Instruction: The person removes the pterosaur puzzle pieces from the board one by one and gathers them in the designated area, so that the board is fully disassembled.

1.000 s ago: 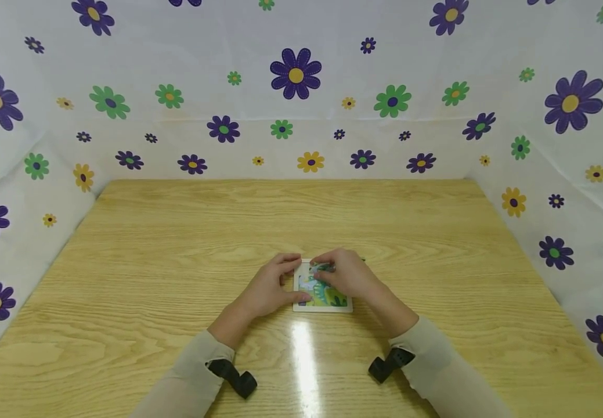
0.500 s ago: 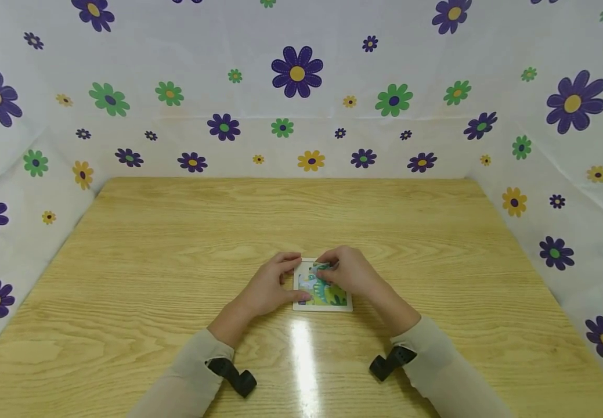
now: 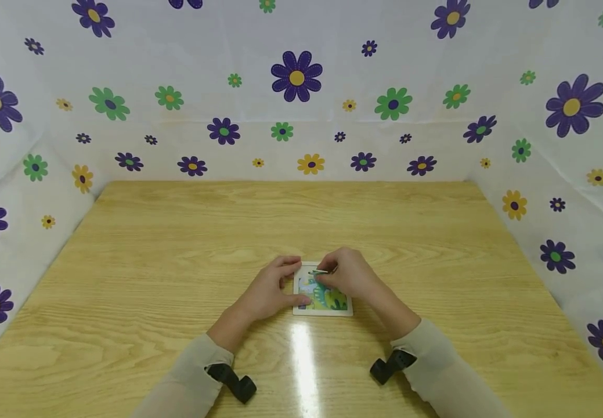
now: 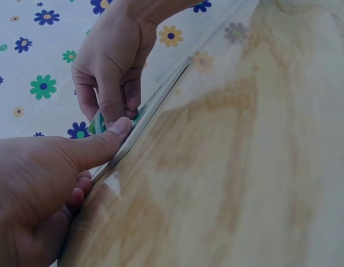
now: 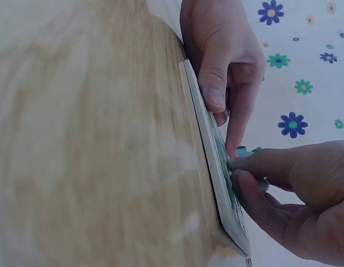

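Note:
A small square jigsaw puzzle board [image 3: 323,312] with a pale rim and a green and blue cartoon picture lies on the table. My left hand [image 3: 272,290] holds its left side, the thumb [image 4: 121,125] on top of the rim and the fingers along the edge. Over the upper part of the board, my right hand [image 3: 352,275] pinches a puzzle piece [image 3: 321,271] between thumb and fingers. The piece is tilted, showing a thin pale edge in the head view; its blue and green tip [image 5: 248,151] sticks out past the fingers in the right wrist view.
The wooden table [image 3: 186,232] spreads around the board, with a bright light reflection in front of it. A white cloth with printed flowers [image 3: 296,75] stands at the back and both sides. Black wrist cameras [image 3: 234,384] sit on both sleeves.
The piece in my right hand has tipped up, from nearly flat with its picture showing to edge-on. My left hand has stayed on the board's left side.

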`<state>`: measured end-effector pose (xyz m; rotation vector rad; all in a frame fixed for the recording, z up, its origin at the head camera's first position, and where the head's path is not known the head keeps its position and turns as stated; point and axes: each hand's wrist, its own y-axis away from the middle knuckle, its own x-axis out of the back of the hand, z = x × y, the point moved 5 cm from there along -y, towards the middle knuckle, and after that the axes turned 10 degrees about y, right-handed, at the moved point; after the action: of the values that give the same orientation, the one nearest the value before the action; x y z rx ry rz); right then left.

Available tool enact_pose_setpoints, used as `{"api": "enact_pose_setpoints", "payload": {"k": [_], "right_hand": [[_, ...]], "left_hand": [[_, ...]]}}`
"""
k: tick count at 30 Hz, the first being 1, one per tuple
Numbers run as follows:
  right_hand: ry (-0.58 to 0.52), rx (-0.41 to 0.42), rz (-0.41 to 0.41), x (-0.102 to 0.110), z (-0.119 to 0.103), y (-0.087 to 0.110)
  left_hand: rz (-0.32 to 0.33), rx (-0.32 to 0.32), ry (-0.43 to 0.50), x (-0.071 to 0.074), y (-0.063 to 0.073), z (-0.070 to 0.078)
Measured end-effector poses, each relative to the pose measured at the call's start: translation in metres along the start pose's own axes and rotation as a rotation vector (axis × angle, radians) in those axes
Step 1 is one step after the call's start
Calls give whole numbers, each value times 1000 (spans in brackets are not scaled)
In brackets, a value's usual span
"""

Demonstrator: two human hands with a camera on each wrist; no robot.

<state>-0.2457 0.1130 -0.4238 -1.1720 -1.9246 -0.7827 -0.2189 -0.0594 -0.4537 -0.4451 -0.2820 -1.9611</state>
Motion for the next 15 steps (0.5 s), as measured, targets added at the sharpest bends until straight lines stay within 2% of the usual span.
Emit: {"api": "enact_pose_setpoints", "payload": {"k": [4,7,11,15], "right_hand": [[-19,15,-27,0,-2,1],[-61,-6,-59,2,1,1],[-169,-53,-111,3,6,1],[-289,-79,-128,4,11,1]], "left_hand": [[3,-11,3,0,1,0],[5,-18,4,0,0,1],[2,-11,5,-1,0,2],[6,0,-2,0,1,3]]}}
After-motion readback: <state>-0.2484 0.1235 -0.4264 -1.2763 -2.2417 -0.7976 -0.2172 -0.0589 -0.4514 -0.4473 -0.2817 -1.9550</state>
